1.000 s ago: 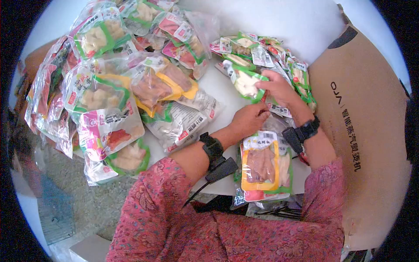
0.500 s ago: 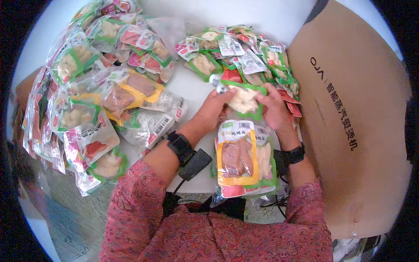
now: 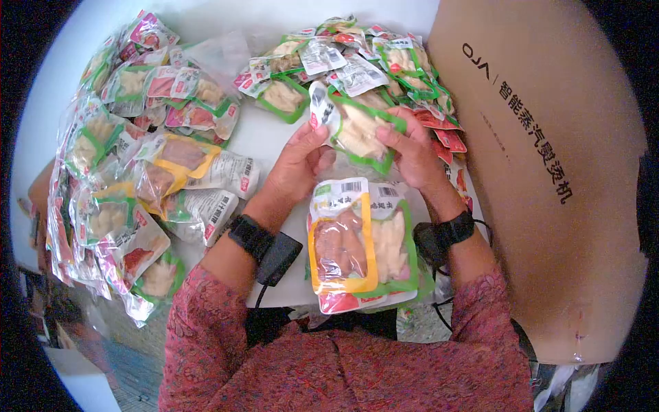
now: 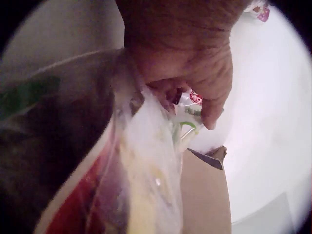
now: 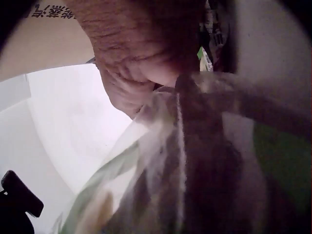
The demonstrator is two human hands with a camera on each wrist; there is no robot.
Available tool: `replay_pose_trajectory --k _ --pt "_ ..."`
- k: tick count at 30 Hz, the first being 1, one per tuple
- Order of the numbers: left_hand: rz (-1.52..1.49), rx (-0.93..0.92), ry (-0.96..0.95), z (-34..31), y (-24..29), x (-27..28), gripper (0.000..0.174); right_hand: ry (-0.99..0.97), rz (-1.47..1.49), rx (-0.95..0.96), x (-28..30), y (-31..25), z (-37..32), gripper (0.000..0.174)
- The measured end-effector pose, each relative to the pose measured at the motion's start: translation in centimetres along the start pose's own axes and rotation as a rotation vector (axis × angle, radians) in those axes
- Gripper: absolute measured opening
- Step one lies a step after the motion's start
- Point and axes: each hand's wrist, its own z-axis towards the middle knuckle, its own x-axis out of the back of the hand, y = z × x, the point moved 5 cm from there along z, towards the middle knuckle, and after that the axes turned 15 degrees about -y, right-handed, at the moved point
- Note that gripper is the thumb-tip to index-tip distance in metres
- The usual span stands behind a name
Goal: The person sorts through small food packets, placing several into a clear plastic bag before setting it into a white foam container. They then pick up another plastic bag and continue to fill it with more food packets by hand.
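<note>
Both hands hold a green-edged food pouch (image 3: 360, 134) with pale pieces behind its clear window, tilted above the table. My left hand (image 3: 298, 161) pinches its white printed end, thumb on the front. At the other side, my right hand (image 3: 419, 154) grips the green edge with its thumb across the front. Just below, nearer my body, lies a clear plastic bag (image 4: 151, 165) filled with pouches, a yellow-edged pouch (image 3: 340, 247) with brown meat uppermost. In both wrist views the bag's plastic reaches up to the fingers; whether they also hold it, I cannot tell.
Filled clear bags of pouches (image 3: 123, 213) are heaped along the left of the white table (image 3: 268, 130). Loose pouches (image 3: 343, 58) pile up beyond the hands. A large cardboard box (image 3: 528, 172) stands along the right side. Each wrist wears a black strap with a camera.
The left hand has moved from beside the pouch to grip its printed end. The pouch has come off the far pile, nearer the filled bag. The head view has shifted.
</note>
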Motion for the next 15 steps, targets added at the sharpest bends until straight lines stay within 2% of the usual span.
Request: replay_pose_trajectory --k 4,6,10,12,13,15 --pt "0.041 -0.019 0.078 0.1 -0.4 1.3 0.025 0.059 -0.058 0.087 1.0 0.6 0.0 0.034" --pt "0.163 -0.001 0.241 -0.1 -0.5 2.2 0.019 0.122 -0.369 0.025 1.4 0.5 -0.2 0.034" --pt "0.197 -0.046 0.278 -0.3 -0.3 1.8 0.021 0.159 -0.565 0.075 0.9 0.4 -0.1 0.035" --pt "-0.113 -0.076 0.31 0.1 -0.7 1.3 0.013 0.216 -0.553 0.144 1.3 0.7 -0.2 0.033" --pt "-0.112 -0.079 0.311 0.0 -0.5 1.2 0.013 0.213 -0.554 0.145 1.2 0.7 -0.2 0.033" --pt "-0.151 0.028 0.24 0.0 -0.9 0.8 0.014 0.178 -0.552 0.122 0.9 0.7 -0.2 0.031"
